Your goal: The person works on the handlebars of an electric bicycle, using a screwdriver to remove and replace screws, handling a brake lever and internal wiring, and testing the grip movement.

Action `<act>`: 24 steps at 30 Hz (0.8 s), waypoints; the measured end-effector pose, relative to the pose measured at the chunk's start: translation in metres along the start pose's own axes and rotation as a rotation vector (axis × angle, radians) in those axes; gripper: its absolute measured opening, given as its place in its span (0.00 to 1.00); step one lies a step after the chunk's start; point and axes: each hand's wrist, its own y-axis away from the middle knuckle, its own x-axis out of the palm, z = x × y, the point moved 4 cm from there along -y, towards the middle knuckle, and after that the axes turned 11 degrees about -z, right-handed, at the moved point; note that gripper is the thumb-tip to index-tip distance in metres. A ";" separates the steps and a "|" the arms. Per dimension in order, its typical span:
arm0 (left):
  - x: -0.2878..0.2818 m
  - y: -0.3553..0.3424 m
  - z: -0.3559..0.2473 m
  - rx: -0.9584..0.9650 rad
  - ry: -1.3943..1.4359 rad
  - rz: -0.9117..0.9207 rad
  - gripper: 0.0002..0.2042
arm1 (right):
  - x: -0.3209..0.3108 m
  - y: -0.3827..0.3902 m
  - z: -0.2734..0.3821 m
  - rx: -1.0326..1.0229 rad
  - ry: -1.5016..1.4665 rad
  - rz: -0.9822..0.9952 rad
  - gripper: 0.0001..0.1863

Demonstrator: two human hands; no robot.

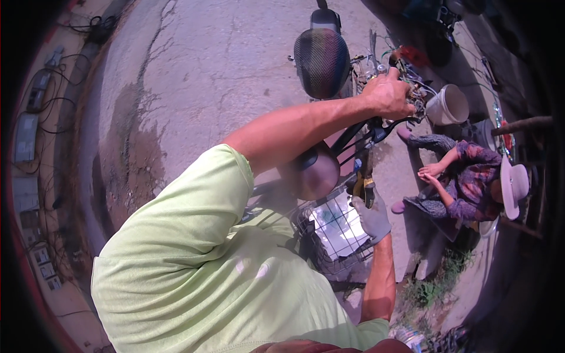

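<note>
My bare left hand (388, 94) reaches across to a tangle of wires and small metal parts (418, 82) beside a bike with a mesh-covered seat (321, 62). Its fingers are curled on something I cannot make out. My right hand (369, 219), in a grey glove, is closed on a yellow-and-black hand tool (366, 189), possibly pliers, above a wire basket (326, 259) lined with a white sheet (335, 223). A rounded brown seat (312, 173) and a black handlebar lever (382, 132) are between my hands.
A co-worker (477, 182) in a pink hat sits at the right, hands together, by a white bucket (447, 106). Weeds (432, 285) grow below them. Grey boxes (26, 138) and cables line the far left. A branch (524, 125) juts in from the right.
</note>
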 end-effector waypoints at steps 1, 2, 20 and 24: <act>0.000 0.000 0.000 -0.003 0.004 0.001 0.27 | -0.004 -0.002 -0.002 -0.002 0.007 -0.005 0.19; 0.000 0.001 -0.001 -0.006 0.007 0.002 0.27 | -0.006 -0.004 -0.004 -0.004 0.014 -0.010 0.19; 0.000 0.003 0.000 -0.007 -0.009 -0.002 0.27 | -0.013 -0.050 -0.017 -0.072 -0.134 0.163 0.24; -0.001 0.004 0.001 -0.011 -0.010 -0.006 0.27 | -0.011 -0.055 -0.009 -0.040 -0.195 0.194 0.26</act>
